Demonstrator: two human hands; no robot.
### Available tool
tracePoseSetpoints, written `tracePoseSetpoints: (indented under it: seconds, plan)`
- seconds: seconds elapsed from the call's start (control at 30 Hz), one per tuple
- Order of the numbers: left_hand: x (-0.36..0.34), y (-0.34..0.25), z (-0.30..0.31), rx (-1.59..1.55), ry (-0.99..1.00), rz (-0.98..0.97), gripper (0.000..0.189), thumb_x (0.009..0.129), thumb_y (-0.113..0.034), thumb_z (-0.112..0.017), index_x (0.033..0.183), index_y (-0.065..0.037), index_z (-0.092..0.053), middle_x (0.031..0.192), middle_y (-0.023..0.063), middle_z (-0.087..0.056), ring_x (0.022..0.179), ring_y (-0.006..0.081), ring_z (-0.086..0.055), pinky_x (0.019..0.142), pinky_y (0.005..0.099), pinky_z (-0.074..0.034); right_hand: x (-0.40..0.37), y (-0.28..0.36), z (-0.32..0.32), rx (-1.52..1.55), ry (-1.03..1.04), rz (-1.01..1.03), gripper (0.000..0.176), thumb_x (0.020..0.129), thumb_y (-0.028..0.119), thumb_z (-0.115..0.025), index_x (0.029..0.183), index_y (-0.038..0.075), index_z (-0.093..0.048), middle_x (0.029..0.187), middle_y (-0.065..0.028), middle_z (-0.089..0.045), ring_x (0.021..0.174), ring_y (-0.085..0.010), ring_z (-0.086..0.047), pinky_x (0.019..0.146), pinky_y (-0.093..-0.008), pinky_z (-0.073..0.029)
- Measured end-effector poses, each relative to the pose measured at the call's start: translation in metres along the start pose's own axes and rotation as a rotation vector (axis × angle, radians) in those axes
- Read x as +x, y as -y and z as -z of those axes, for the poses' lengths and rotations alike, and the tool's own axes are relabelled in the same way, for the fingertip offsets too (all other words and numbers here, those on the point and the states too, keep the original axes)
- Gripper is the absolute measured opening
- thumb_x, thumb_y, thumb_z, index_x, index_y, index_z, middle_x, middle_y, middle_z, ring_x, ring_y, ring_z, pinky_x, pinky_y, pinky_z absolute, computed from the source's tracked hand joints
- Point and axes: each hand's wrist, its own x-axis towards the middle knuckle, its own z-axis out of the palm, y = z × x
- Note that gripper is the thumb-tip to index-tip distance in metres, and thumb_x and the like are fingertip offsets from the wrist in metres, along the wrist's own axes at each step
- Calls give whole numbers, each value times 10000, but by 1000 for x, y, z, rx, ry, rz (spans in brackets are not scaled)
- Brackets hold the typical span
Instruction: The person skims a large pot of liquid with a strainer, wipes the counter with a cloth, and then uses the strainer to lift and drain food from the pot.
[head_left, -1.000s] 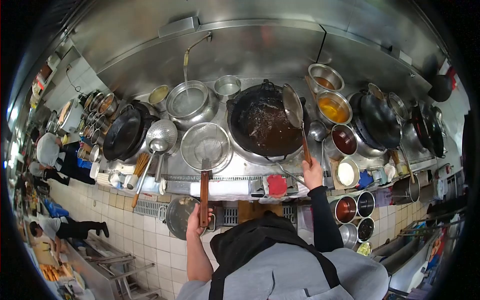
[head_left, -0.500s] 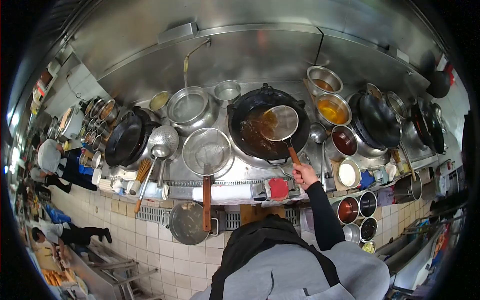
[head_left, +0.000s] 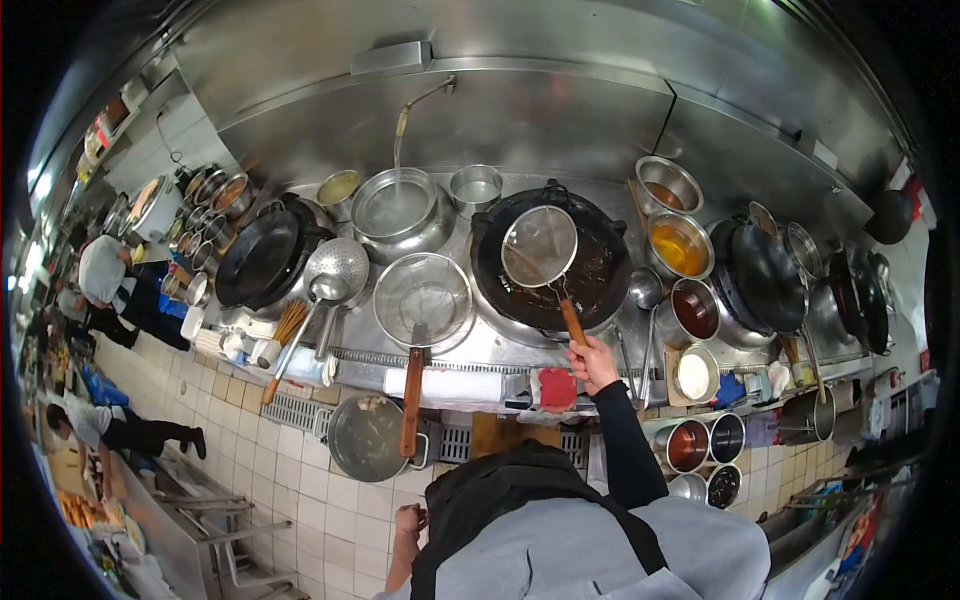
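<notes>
The left hand (head_left: pixel 407 520) hangs low beside the apron (head_left: pixel 500 490); slack or curled, I cannot tell. The right hand (head_left: pixel 592 362) grips the wooden handle of the mesh skimmer (head_left: pixel 540 246), its bowl above the dark wok (head_left: pixel 605 272) on the counter (head_left: pixel 480 352). Holding it level over the wok's middle should let drips fall back inside.

The person wore a grey top (head_left: pixel 600 550) of thick, soft cloth, wide over the shoulders. Over it lay a black apron (head_left: pixel 500 490), with a black strap (head_left: pixel 640 535) running across the back. A tight black sleeve (head_left: pixel 620 450) covered the right arm down to the right hand (head_left: pixel 592 362). The left forearm (head_left: pixel 398 565) and the left hand (head_left: pixel 408 520) were uncovered.
</notes>
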Motion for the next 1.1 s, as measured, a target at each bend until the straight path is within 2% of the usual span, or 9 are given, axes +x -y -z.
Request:
tracePoseSetpoints:
  seconds: [0.13, 0.17, 0.23, 0.3, 0.37, 0.47, 0.6, 0.93, 1.1]
  plan:
    - [21, 15, 8, 526, 132, -246, 126, 903, -148, -602, 976, -49, -628, 819, 124, -646, 705, 252, -620, 600, 383, -522, -10, 11, 15, -167, -84, 141, 90, 949, 109, -629, 987, 88, -550, 741, -9, -523, 536, -42, -434, 393, -206, -246]
    - [36, 29, 17, 642, 168, -313, 147, 884, -157, -608, 985, -55, -641, 861, 139, -661, 757, 279, -636, 640, 397, -534, -9, 13, 23, -298, -143, 199, 126, 923, 111, -654, 990, 43, -572, 749, -51, -575, 574, -118, -525, 439, -294, -375]
    - [78, 66, 39, 861, 251, -454, 195, 847, -175, -620, 1003, -67, -666, 945, 170, -689, 862, 332, -667, 720, 427, -557, -5, 5, 39, -623, -347, 451, 170, 902, 116, -664, 1003, 11, -577, 774, -113, -611, 645, -227, -591, 556, -376, -450]
    - [90, 78, 47, 996, 324, -560, 247, 811, -193, -632, 1021, -78, -692, 1029, 201, -718, 966, 385, -698, 800, 457, -581, -18, 6, 38, -804, -492, 561, 221, 882, 122, -663, 1027, -18, -572, 815, -196, -631, 769, -368, -617, 706, -444, -473]
    - [90, 83, 45, 1014, 278, -481, 240, 844, -199, -599, 1031, -83, -696, 1041, 219, -709, 969, 412, -686, 810, 478, -576, -34, 7, 36, -940, -587, 584, 240, 873, 125, -656, 1033, -32, -569, 841, -250, -640, 839, -454, -624, 782, -483, -483]
    - [3, 24, 6, 965, 146, -336, 258, 896, -164, -551, 1048, -7, -689, 996, 201, -720, 875, 350, -704, 724, 426, -572, -51, -8, 36, -672, -506, 335, 173, 903, 124, -638, 1005, 1, -569, 771, -160, -608, 714, -313, -597, 615, -399, -454]
    - [-2, 8, -1, 788, 166, -251, 250, 907, -164, -559, 1058, -3, -677, 947, 168, -703, 814, 308, -676, 666, 402, -542, -68, -24, 21, -195, -297, 59, 94, 946, 101, -607, 961, 64, -522, 708, -16, -529, 502, -70, -450, 379, -220, -298]
    - [11, 2, 2, 602, 195, -220, 239, 934, -169, -580, 1084, 5, -648, 830, 90, -662, 680, 214, -614, 539, 355, -478, -20, -11, 17, 175, 47, -111, 95, 968, 75, -582, 1010, 35, -506, 782, -44, -539, 533, -63, -411, 408, -224, -274]
    - [15, 21, 15, 514, 185, -280, 238, 940, -187, -587, 1063, 1, -663, 833, 76, -660, 685, 208, -611, 547, 370, -487, -31, 9, -21, -39, -2, -15, 110, 972, 84, -581, 1057, 42, -525, 772, -25, -520, 522, -61, -417, 404, -220, -293]
